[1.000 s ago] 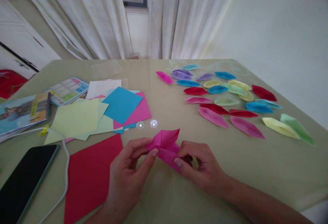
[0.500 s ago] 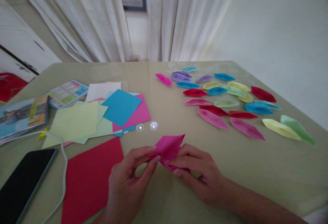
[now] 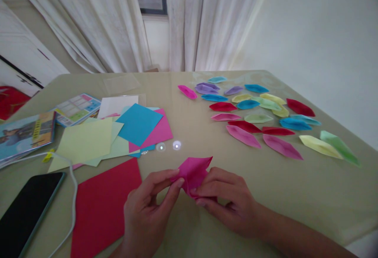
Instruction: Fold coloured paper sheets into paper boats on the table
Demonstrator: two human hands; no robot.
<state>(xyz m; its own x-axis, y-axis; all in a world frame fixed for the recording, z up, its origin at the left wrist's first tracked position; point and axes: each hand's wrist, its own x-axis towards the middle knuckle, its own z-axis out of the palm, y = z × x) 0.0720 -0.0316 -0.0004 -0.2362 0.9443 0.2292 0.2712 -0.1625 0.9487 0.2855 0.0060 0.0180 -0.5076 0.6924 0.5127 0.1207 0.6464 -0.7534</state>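
Observation:
A partly folded piece of pink paper point(image 3: 193, 171) is held up between my two hands, just above the table. My left hand point(image 3: 153, 207) pinches its left corner between thumb and fingers. On the other side, my right hand point(image 3: 228, 199) grips the lower right edge, its fingers covering part of the folds. A pointed flap stands up at the paper's upper right. Beside my left hand lies a flat red sheet of paper point(image 3: 103, 207). Folded paper boats in several colours, such as a pink boat point(image 3: 243, 136), rest beyond my right hand.
Loose coloured sheets, with a blue sheet point(image 3: 140, 124) on top, overlap at the left centre. A phone point(image 3: 29, 211), a white cable point(image 3: 75, 195) and a booklet point(image 3: 26, 134) occupy the left side. A wall point(image 3: 330, 41) borders the table's right.
My right hand's fingers have shifted slightly left along the pink paper's lower edge. Both hands keep hold of it. The view has moved very slightly.

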